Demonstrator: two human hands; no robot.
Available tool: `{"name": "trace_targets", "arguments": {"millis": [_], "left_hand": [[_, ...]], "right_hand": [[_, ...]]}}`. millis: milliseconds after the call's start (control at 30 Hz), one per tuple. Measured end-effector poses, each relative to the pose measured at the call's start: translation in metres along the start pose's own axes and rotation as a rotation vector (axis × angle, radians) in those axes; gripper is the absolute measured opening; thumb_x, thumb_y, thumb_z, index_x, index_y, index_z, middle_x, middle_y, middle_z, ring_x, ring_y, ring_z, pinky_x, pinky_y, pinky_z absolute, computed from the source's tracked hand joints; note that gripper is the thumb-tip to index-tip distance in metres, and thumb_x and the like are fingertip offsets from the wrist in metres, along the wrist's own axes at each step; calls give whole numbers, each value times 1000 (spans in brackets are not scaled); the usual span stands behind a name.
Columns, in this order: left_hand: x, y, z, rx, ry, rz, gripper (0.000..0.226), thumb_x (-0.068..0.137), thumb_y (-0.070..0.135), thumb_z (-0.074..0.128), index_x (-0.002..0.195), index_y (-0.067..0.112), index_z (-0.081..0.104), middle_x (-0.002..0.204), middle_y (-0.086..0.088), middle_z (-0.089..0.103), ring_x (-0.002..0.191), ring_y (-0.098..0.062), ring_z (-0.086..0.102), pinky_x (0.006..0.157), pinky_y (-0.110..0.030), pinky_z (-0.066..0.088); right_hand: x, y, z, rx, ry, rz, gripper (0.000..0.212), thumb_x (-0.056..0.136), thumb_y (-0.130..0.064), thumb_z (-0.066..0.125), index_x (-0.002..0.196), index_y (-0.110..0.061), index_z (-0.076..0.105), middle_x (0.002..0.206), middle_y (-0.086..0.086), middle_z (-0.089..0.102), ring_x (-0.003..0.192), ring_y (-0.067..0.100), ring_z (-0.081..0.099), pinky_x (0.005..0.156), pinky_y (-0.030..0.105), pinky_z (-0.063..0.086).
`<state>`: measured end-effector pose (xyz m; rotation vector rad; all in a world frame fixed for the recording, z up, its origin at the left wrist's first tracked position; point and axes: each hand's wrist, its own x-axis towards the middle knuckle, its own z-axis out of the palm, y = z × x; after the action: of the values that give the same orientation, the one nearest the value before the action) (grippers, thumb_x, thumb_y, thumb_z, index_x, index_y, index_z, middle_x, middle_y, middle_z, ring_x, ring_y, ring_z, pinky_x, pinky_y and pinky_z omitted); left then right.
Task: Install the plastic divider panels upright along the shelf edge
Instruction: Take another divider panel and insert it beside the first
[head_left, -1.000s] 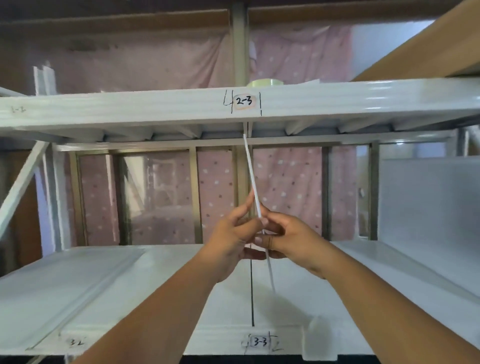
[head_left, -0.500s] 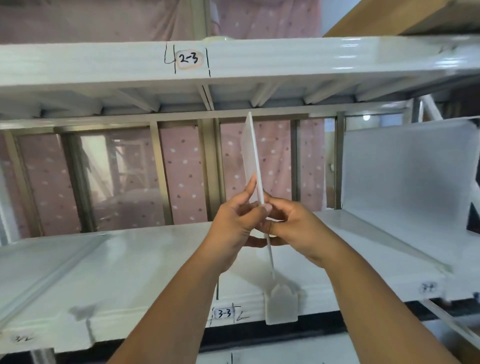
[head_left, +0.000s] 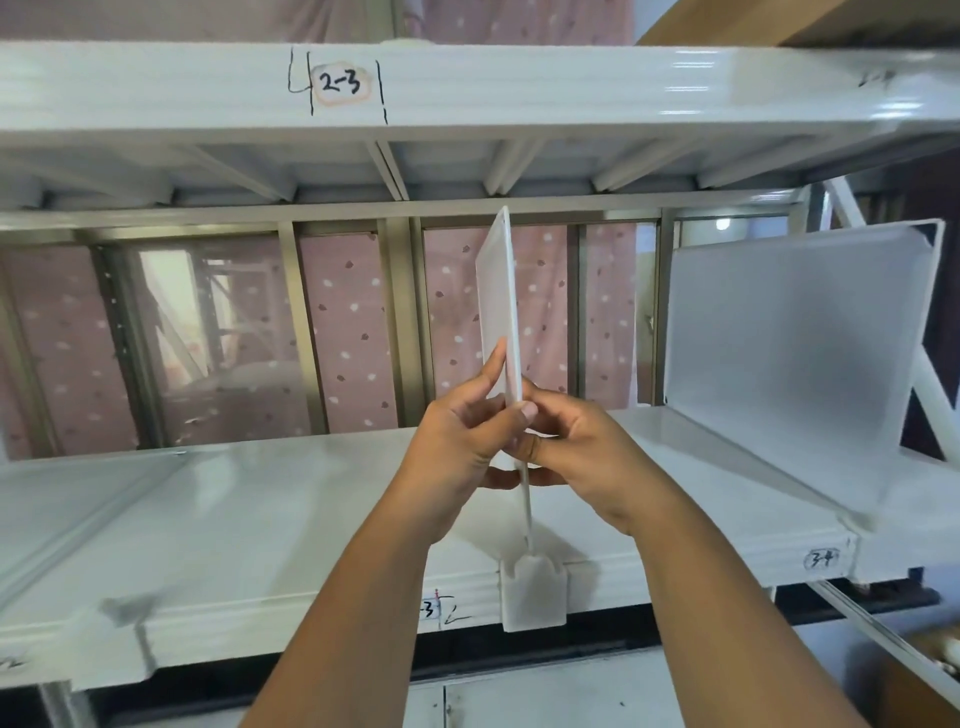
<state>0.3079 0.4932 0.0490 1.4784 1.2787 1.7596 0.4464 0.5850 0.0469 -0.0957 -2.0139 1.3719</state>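
Observation:
A translucent white plastic divider panel (head_left: 500, 291) stands upright, edge-on to me, on the white shelf (head_left: 249, 509). Its front clip (head_left: 532, 592) hangs over the shelf's front edge, just right of a handwritten label. My left hand (head_left: 457, 447) presses the panel's left face with the thumb against its near edge. My right hand (head_left: 576, 447) pinches the same edge from the right. A second divider panel (head_left: 795, 353) stands upright on the shelf farther right.
The upper shelf (head_left: 519, 83), marked 2-3, sits close above the panel's top. Metal uprights (head_left: 400, 327) and pink dotted cloth (head_left: 348, 332) close the back. A diagonal brace (head_left: 930, 384) runs behind the right panel. Another shelf (head_left: 545, 691) lies below.
The view has dropped and shifted left to right, so the shelf's front edge and the clip now show. Both hands keep the same hold on the panel, which now stands more upright.

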Motion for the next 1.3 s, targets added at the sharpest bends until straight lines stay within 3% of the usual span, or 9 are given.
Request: {"name": "trace_targets", "arguments": {"millis": [233,433,533,600,667,767,933,1133,1300], "left_hand": [[0,1,1,8,-5,-13,63,94,22,77,144,56,56,118,-16,76,85,-12,73,68,-34,64],[1,-2,5,101,52,-4,70,94,21,80,145,60,51,130,-3,77,84,-8,78,63,-30,64],[-1,-2,3,121,70,15,70,92,19,79,147,55,54,126,-2,77,77,-6,76,62,-30,63],[-3,-3,2,131,106,26,72,86,20,78,147,51,55,125,-2,78,75,-6,75,60,-30,63],[-6,-5,2,145,134,28,74,81,22,74,150,44,57,124,0,79,75,-9,73,58,-31,64],[-8,-6,1,161,129,27,74,84,17,71,153,38,55,111,5,83,74,-16,67,61,-32,62],[-7,-3,4,268,98,15,79,79,26,71,153,47,51,107,9,84,72,-17,67,62,-32,64],[-6,-7,5,316,128,-4,85,65,42,71,147,51,55,106,2,84,68,-13,69,65,-51,68],[-12,-25,10,343,170,23,81,67,44,71,143,63,51,102,-7,83,69,-10,61,73,-42,64]], "right_hand": [[-2,2,0,-12,3,-20,43,96,-27,68,135,-42,61,125,-10,72,113,11,69,89,42,61],[-7,8,6,-72,61,-54,41,95,-11,57,121,-40,70,114,-11,74,89,16,66,85,48,63],[-6,9,11,-97,70,-69,43,89,-8,55,114,-39,72,106,-15,75,72,5,63,68,26,59],[-3,11,15,-112,63,-68,44,84,-15,56,119,-39,70,112,-13,75,81,4,69,75,24,58],[-2,15,18,-105,55,-77,45,82,-19,58,122,-37,69,115,-11,74,91,12,73,82,35,61],[-1,19,21,-89,61,-111,44,83,-13,60,119,-37,70,107,-11,75,89,15,75,79,34,62],[-8,17,23,-63,131,-137,44,87,0,58,101,-39,73,97,-11,77,81,12,76,72,21,58],[-14,22,25,-129,189,-140,39,90,9,57,102,-25,72,87,-11,77,77,6,74,68,18,57],[-27,26,31,-145,228,-128,44,90,13,58,98,-28,69,79,-18,75,68,-5,67,62,4,48]]}}
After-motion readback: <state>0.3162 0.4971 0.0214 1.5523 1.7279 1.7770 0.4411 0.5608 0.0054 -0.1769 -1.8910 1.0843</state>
